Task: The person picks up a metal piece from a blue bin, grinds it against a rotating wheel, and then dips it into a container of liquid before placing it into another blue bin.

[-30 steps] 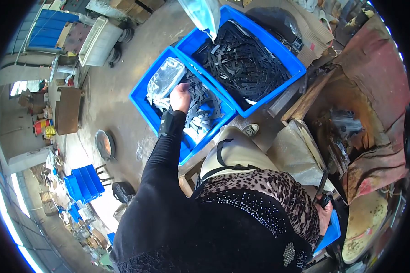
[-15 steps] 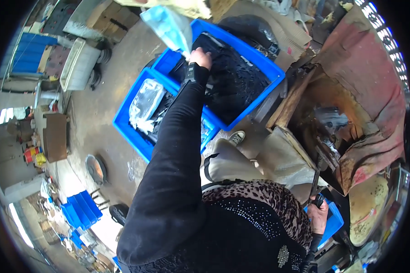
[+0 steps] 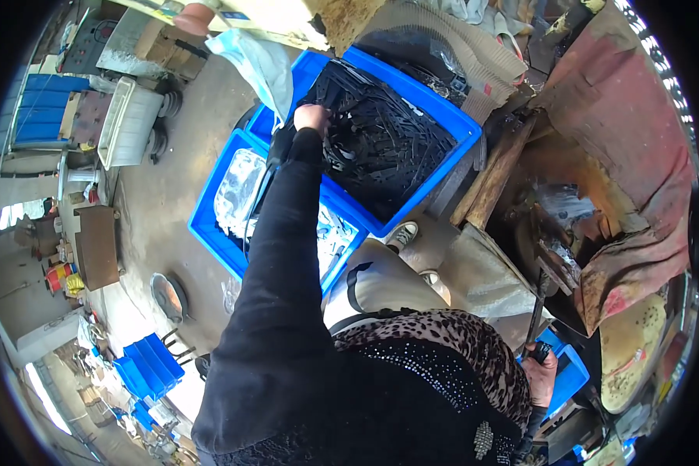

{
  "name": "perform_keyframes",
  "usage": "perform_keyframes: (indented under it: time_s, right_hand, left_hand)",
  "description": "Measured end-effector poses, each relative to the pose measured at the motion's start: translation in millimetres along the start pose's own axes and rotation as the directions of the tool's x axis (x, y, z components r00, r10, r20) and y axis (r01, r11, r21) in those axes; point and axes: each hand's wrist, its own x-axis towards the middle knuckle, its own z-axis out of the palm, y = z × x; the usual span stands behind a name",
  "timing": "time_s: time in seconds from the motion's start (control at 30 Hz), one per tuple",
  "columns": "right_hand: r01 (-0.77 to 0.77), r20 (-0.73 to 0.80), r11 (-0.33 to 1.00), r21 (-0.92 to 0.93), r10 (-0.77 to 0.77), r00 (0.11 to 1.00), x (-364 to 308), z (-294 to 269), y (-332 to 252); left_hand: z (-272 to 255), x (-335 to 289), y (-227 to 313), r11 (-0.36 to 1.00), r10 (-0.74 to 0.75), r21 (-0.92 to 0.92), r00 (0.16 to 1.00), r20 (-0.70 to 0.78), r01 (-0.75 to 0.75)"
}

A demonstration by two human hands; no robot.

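My left hand (image 3: 312, 118) reaches out at the end of a long black sleeve, over the left side of a blue bin (image 3: 464, 155) full of thin black strips (image 3: 392, 136). Its fingers are curled closed at the strips; what they hold, if anything, is hidden. A light blue face mask (image 3: 260, 74) hangs just beyond this hand. Down at the lower right, my right hand (image 3: 541, 377) wraps round a black handle (image 3: 537, 353). From that handle a dark rod (image 3: 537, 311) runs up toward a scorched, open-fronted box (image 3: 621, 202).
A second blue bin (image 3: 210, 198) beside the first holds a clear plastic-wrapped pack (image 3: 239, 186) and loose pieces. Wooden boards (image 3: 493, 175) edge the scorched box, under a reddish cloth (image 3: 629, 101). On the floor at left stand a round pan (image 3: 168, 297) and stacked blue crates (image 3: 149, 365).
My left hand has moved left across the bin, nearer its side wall. The black strips now show as a loose heap. My right hand keeps its grip on the handle.
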Motion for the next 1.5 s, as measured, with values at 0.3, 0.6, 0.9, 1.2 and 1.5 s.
perform_keyframes:
  time_s: [0.3, 0.6, 0.9, 1.2, 1.5]
  right_hand:
    - [0.078, 0.094, 0.988, -0.133, -0.065, 0.993, 10.8, -8.5, 1.1]
    - [0.086, 0.117, 0.991, -0.100, -0.074, 0.990, 16.2, -14.8, 8.7]
    - [0.108, 0.121, 0.991, -0.081, -0.098, 0.988, 10.6, -10.3, 21.2]
    - [0.269, 0.114, 0.940, -0.212, -0.249, 0.962, 20.2, -15.2, 14.4]
    - [0.676, 0.218, 0.570, -0.467, -0.666, 0.713, 24.4, -4.1, 30.6]
  left_hand:
    - [-52.8, -93.7, 11.3, 0.949, 0.080, -0.312, 0.992, 0.096, -0.047]
    - [-82.0, -123.9, 78.4, 0.882, 0.029, -0.465, 0.993, -0.111, -0.077]
    - [-28.6, -167.1, 87.4, 0.083, -0.144, -0.962, 0.958, 0.246, 0.259]
    - [29.6, -207.7, 169.7, -0.039, 0.444, -0.898, 0.812, 0.378, 0.439]
    - [36.9, -308.8, 277.1, 0.262, 0.551, -0.871, 0.676, 0.489, 0.417]
